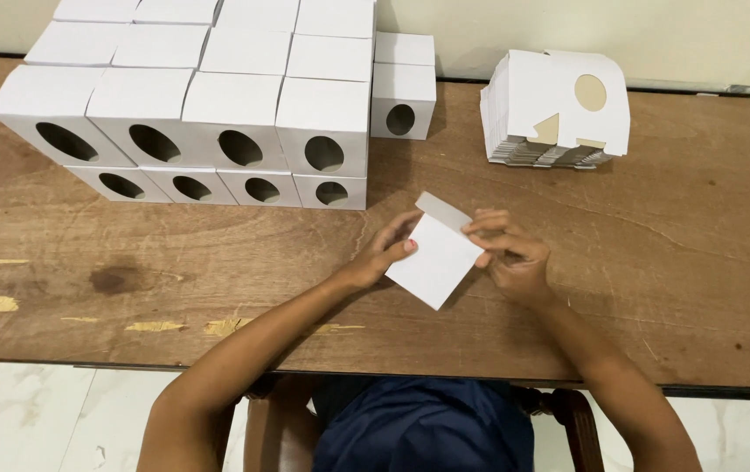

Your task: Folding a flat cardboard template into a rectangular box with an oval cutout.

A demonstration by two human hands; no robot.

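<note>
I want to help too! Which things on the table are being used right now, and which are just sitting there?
In use:
- white folded card piece, held between both hands
- left hand, grip on its left edge
- right hand, grip on its right edge

Just sitting:
- stack of flat card blanks
- finished white boxes with round holes
- wooden table

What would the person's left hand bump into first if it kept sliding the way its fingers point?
The left hand points up and right, already touching the white card blank. Pushing on, it would likely meet the right hand gripping the card's other edge; the stack of flat blanks lies well beyond.
</note>
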